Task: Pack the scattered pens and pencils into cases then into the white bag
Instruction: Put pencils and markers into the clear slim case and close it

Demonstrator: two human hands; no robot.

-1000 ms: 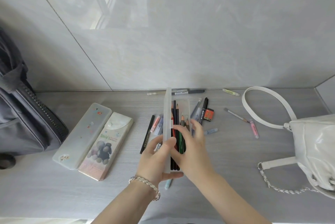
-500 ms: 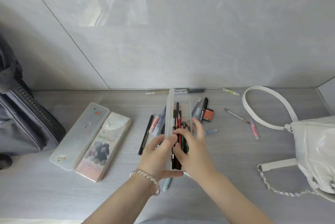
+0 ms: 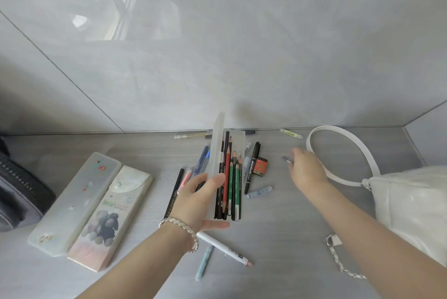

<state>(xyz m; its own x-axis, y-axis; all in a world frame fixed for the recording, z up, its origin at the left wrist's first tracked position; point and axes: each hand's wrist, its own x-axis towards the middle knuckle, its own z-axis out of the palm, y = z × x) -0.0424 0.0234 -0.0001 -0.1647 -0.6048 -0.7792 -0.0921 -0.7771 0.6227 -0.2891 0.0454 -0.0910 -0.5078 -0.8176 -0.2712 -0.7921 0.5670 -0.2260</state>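
Observation:
An open translucent pencil case (image 3: 238, 139) lies mid-table with several pencils (image 3: 229, 182) in it, its lid standing up on the left side. My left hand (image 3: 198, 199) grips the case by that lid edge. My right hand (image 3: 306, 169) is out to the right, fingers closing around a grey pen (image 3: 286, 159) on the table; the grip is blurred. The white bag (image 3: 411, 202) lies at the right edge, its strap (image 3: 338, 136) looping behind my right hand. Loose pens are scattered around the case: a black marker (image 3: 252, 165), a white pen (image 3: 225, 248), a pale blue one (image 3: 204, 262).
Two closed cases lie at left: a frosted one (image 3: 75, 199) and a printed one (image 3: 113, 214). A dark grey bag (image 3: 17, 192) sits at the far left edge. An orange lead box (image 3: 260, 166) and a yellow highlighter (image 3: 291, 133) lie near the back wall. The bag's chain (image 3: 341, 260) trails at the front right.
My right hand has left the pencils in the case and reached right to the grey pen. My left hand still holds the case, now a little more open.

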